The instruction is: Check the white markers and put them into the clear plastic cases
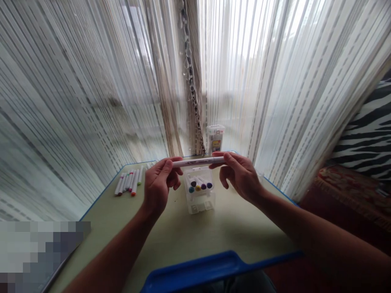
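Observation:
I hold a white marker (198,162) level between both hands, above the table. My left hand (159,184) pinches its left end, and my right hand (240,174) pinches its right end. Right below the marker stands a clear plastic box (200,200) with several markers inside, their coloured caps facing me. A row of several loose markers (129,182) lies on the table to the left of my left hand.
The pale green table (189,232) has a blue rim. A clear lidded container (215,138) stands at its far edge by striped curtains. A blue plastic piece (207,270) sits at the near edge. A zebra-patterned cushion (366,134) is at the right.

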